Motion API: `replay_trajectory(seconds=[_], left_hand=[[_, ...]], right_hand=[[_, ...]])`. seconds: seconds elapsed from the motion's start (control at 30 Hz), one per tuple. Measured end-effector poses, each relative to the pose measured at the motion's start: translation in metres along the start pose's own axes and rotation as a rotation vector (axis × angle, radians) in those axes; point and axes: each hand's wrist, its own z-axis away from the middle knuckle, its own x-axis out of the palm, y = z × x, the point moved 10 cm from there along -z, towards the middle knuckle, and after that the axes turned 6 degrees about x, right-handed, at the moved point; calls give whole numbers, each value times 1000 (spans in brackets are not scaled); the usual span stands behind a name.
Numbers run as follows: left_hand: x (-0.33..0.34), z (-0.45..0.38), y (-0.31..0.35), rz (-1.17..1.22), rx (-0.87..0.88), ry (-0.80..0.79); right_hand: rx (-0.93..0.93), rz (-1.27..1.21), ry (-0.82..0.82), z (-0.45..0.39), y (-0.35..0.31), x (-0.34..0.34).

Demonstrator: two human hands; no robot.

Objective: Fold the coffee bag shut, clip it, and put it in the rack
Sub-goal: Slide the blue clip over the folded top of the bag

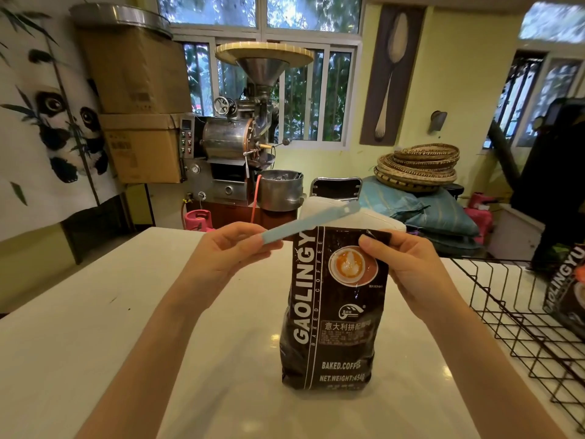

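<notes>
A black coffee bag (332, 312) printed GAOLINGYU stands upright on the white table (95, 343), its top folded over. My right hand (408, 264) pinches the folded top at the bag's right corner. My left hand (228, 251) holds one end of a long light-blue clip (310, 220), which slants up to the right just above and behind the bag's top edge. Whether the clip touches the fold I cannot tell. The black wire rack (519, 324) stands at the table's right side.
A second GAOLINGYU bag (566, 293) stands in the rack at the far right edge. Beyond the table are a coffee roaster (234, 147), cardboard boxes (139, 122), stacked woven baskets (418, 166) and sacks.
</notes>
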Motion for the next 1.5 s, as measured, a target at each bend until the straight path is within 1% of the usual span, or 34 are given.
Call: replay_trajectory(seconds=[0.07,0.13,0.23,0.3,0.37,0.5,0.63,0.73,0.8,0.87,0.93,1.07,1.17,1.3,1.4,1.43,1.5], left_hand=[[11,0,8,-116,43,-15],[21,-1,11,-183,55,5],[41,-1,11,-182,51,-7],[51,0,10,-221,53,-25],[55,0,8,-237,61,-9],[58,-1,4,-192,57,30],[58,-5,6,-225,52,0],[56,-6,6,-242,57,0],[56,-7,6,-240,64,8],[57,-7,7,-245,72,18],[58,-7,7,-243,79,21],[58,-7,6,-271,83,12],[58,-7,8,-296,93,13],[58,-6,12,-351,117,12],[59,-9,11,-363,79,-31],[61,-9,14,-429,90,-49],[72,-7,32,-690,218,-78]], right_hand=[[-8,-2,3,1,0,2],[-25,-4,2,2,-2,4],[-43,-15,5,4,-4,6],[-51,-9,17,6,-4,6],[-58,1,38,6,-4,4],[-65,37,50,6,-6,2],[-97,90,-27,8,-12,7],[-1,148,-169,8,-8,10],[18,167,-221,4,-7,7],[59,98,-156,1,-7,-6],[5,123,-102,0,-11,-19],[-132,192,-144,10,-19,-19],[-198,183,-99,9,-24,-19],[-201,141,-93,8,-23,-19],[-192,131,-70,7,-20,-21],[-194,122,-68,8,-20,-21],[-203,116,-73,8,-21,-21]])
